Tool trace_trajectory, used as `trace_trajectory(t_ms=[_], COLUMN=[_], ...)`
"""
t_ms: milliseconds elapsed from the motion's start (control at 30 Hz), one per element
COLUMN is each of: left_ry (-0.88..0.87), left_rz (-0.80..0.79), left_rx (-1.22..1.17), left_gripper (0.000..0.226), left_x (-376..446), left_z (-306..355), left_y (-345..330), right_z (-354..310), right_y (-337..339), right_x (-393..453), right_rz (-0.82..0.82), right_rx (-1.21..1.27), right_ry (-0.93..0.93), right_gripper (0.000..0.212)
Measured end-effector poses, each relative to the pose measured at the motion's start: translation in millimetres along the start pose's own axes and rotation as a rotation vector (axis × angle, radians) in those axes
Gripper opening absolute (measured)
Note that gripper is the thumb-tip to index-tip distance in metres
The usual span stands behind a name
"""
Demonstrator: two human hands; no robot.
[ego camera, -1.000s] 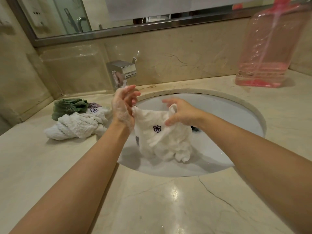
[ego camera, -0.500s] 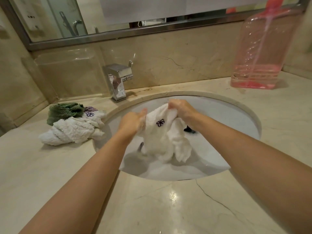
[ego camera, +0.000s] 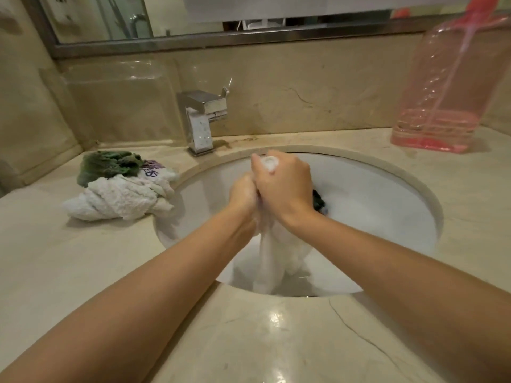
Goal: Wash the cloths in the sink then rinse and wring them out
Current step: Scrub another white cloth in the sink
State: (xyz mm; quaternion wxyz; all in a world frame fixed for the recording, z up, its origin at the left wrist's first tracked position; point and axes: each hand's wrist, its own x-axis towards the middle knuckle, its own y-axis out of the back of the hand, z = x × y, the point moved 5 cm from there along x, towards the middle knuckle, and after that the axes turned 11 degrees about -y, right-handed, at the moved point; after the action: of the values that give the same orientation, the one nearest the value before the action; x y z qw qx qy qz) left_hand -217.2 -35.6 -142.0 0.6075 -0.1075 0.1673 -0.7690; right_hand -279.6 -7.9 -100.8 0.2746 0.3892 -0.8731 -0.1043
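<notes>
Both hands are clamping one white cloth (ego camera: 272,261) over the sink (ego camera: 387,217). The right hand (ego camera: 284,186) is curling tightly round the cloth's bunched top, a small knob of wet white fabric poking out above its fist. The left hand (ego camera: 243,193) is pressing against the right from the left side, fingers wrapped round the same bunch just below it. Under the grip the cloth is hanging down in a narrow, twisted, wet-looking tail, its lower end reaching the basin floor. Behind the right wrist a dark cloth (ego camera: 319,201) is lying in the basin, mostly hidden. Left of the grip, on the counter (ego camera: 83,272), a pile is sitting: a twisted white cloth (ego camera: 116,200) with a green cloth (ego camera: 107,164) at its back. Beyond the hands the tap (ego camera: 201,120) is standing; far right, a pink bottle (ego camera: 448,92).
</notes>
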Motion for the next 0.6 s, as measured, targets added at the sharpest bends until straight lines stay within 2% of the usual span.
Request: trace_trajectory(t_ms=[67,167,233,267,333,400,467,533,600], left_ry=[-0.014,0.083,0.067,0.023,-0.002,-0.037,0.025,0.071,0.080], left_rz=[0.033,0.037,0.068,0.100,0.113,0.132,0.095,-0.011,-0.098], left_rx=[-0.034,-0.048,0.105,0.170,0.038,0.069,0.080,0.167,0.204], left_gripper=[0.037,0.041,0.039,0.040,0.040,0.037,0.036,0.035,0.033], left_x=[-1,-6,-8,-4,1,2,-4,-11,-16], left_z=[6,16,17,19,15,18,19,15,9], left_y=[6,-1,-2,4,16,25,16,-1,-14], right_z=[-7,7,17,12,-11,-23,-8,19,40], right_y=[-8,-7,-1,0,-6,-13,-10,4,14], right_x=[-9,27,37,27,-8,-22,5,31,37], right_rz=[-0.019,-0.102,-0.071,-0.054,-0.051,-0.077,-0.031,-0.020,-0.019], right_rx=[0.044,-0.087,-0.112,-0.072,0.038,0.051,-0.050,-0.142,-0.195], right_ry=[0.079,-0.111,-0.160,-0.124,0.073,0.167,0.040,-0.120,-0.154], right_gripper=[0.044,0.037,0.035,0.038,0.044,0.040,0.032,0.032,0.034])
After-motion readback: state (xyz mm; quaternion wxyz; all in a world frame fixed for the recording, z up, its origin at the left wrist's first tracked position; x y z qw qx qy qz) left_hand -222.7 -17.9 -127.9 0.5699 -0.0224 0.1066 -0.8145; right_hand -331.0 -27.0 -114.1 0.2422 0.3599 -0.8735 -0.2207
